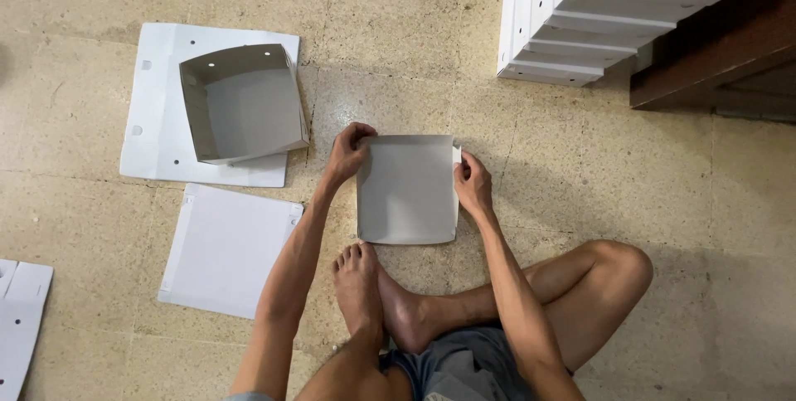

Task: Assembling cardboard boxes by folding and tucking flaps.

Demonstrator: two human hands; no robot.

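Observation:
I sit cross-legged on a stone floor with a grey cardboard box blank [406, 189] lying in front of my feet. My left hand [348, 152] grips its upper left corner, fingers curled over the folded side flap. My right hand [473, 181] pinches the upper right edge, where a small white tab sticks out. The blank's side flaps are partly raised.
To the left, a half-folded grey tray [240, 102] rests on a flat white blank [153, 131]. Another flat white sheet [224, 247] lies nearer me, and one more [21, 318] at the far left edge. Finished white boxes [597, 11] are stacked top right beside dark wooden furniture [730, 53].

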